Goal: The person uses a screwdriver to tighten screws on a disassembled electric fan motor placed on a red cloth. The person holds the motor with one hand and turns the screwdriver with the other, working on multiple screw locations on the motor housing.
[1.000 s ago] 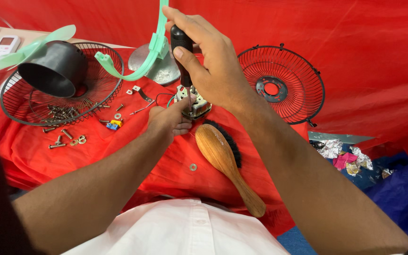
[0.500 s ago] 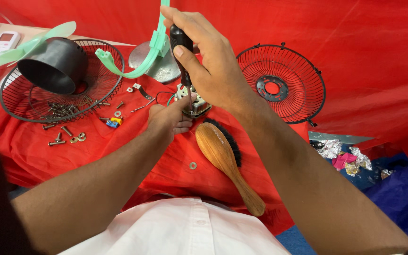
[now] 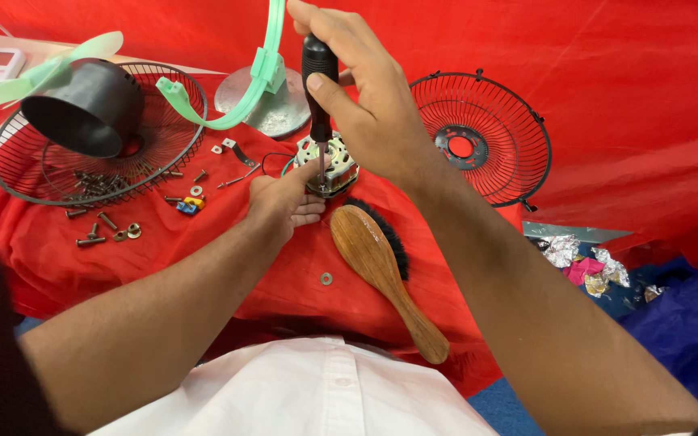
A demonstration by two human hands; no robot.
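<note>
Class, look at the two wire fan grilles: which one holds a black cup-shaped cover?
The left grille: the black cover and loose screws sit inside. The right grille holds nothing.

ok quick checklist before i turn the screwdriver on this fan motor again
1. Screwdriver upright over the motor: ok.
2. Right hand wrapped firmly on the handle: ok.
3. Left hand steadying the motor at its base: ok.
4. Tip seated in the screw head: cannot tell, fingers hide it.
5. Loose screws lying scattered on the red cloth, not in a container: not ok.
6. Wooden brush lies right beside the motor, crowding the left hand: not ok.
</note>
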